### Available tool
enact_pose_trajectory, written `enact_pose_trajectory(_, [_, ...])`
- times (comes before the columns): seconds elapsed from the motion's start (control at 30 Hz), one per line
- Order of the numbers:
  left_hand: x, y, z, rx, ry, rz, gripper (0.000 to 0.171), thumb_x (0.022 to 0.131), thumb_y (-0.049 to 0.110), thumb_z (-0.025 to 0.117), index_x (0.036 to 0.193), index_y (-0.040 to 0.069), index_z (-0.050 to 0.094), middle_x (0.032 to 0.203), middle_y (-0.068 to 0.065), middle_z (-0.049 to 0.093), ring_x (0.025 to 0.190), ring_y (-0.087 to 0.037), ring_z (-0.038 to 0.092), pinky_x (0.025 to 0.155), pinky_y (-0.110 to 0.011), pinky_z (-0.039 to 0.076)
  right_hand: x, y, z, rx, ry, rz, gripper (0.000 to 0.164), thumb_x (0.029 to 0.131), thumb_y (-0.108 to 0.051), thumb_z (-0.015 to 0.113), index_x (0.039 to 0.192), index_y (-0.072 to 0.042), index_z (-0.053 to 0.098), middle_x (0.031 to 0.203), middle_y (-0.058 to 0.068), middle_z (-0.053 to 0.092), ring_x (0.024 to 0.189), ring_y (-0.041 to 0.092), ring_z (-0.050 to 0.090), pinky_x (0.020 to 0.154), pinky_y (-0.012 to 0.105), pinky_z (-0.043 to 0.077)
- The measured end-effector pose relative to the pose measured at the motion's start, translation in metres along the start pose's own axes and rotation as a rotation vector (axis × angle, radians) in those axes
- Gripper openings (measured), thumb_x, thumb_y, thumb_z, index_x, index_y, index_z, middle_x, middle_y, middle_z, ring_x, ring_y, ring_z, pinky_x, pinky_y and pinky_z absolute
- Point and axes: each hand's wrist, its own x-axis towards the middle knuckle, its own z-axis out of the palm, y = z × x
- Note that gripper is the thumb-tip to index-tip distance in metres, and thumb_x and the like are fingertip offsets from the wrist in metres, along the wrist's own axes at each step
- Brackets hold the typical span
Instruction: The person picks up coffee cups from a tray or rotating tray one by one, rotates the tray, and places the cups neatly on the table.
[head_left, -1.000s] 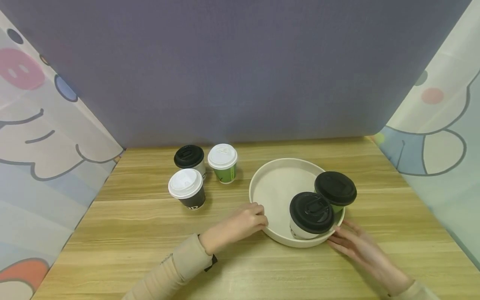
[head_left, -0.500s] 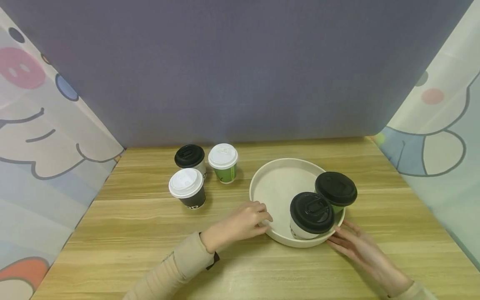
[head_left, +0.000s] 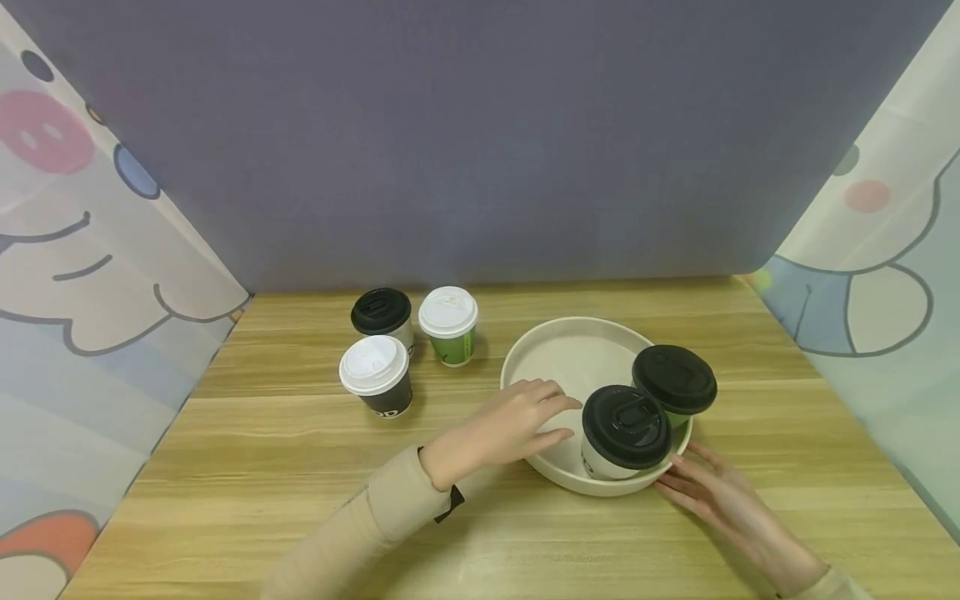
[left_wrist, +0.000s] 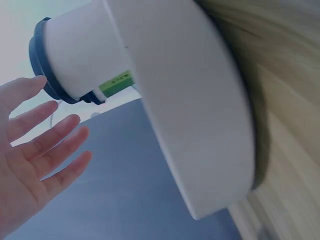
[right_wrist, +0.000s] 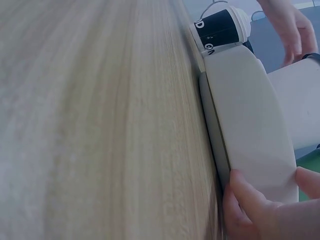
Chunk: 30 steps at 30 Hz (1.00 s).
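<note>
A round cream tray [head_left: 558, 354] rests on the table and carries two lidded paper coffee cups. The white coffee cup with a black lid [head_left: 627, 427] stands near its front edge; the green one with a black lid [head_left: 675, 380] is right behind. Over the tray's left front rim reaches my left hand [head_left: 517, 423], fingers spread, holding nothing. In the left wrist view its thumb and fingers point toward the white cup [left_wrist: 85, 52]. My right hand [head_left: 731, 504] grips the tray's front right side, thumb at the rim and fingers [right_wrist: 245, 192] low against the wall.
Three more lidded cups stand left of the tray: a black cup with white lid [head_left: 375, 379], a white cup with black lid [head_left: 382, 315] and a green cup with white lid [head_left: 448, 327]. A grey panel [head_left: 480, 150] rises behind the wooden table [head_left: 247, 467].
My left hand has let go of the tray's left rim, opened its fingers and moved right over the tray toward the white cup. The right hand stays on the tray.
</note>
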Motion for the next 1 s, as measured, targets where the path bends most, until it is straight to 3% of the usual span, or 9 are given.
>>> enact_pose_trajectory(0.5, [0.027,0.016,-0.01,-0.039,0.064,0.006,0.035,0.085,0.033,0.056,0.115,0.014,0.057,0.108,0.0,0.054,0.093,-0.01,0.054,0.084,-0.021,0.04,0.001,-0.002,0.001,-0.033,0.061,0.047,0.075,0.095,-0.012,0.038,0.133,0.001,-0.026,0.105,0.004,0.054,0.098,0.015,0.056,0.091,0.034,0.04])
enact_pose_trajectory(0.77, [0.036,0.025,-0.011,-0.053,-0.054,-0.009,0.045,0.086,0.04,0.053,0.122,0.015,0.051,0.119,-0.002,0.048,0.099,-0.011,0.052,0.088,-0.022,0.038,0.001,-0.003,0.001,-0.038,0.022,0.046,0.075,0.096,-0.012,0.036,0.131,0.001,-0.029,0.105,0.004,0.054,0.099,0.016,0.055,0.091,0.034,0.04])
enact_pose_trajectory(1.0, [0.042,0.029,-0.004,-0.024,-0.118,0.003,0.055,0.083,0.049,0.052,0.127,0.016,0.046,0.127,-0.007,0.042,0.113,-0.015,0.045,0.097,-0.023,0.032,0.0,-0.004,0.0,-0.062,0.006,0.065,0.078,0.095,-0.016,0.037,0.13,0.0,-0.031,0.106,0.002,0.053,0.1,0.015,0.055,0.092,0.035,0.039])
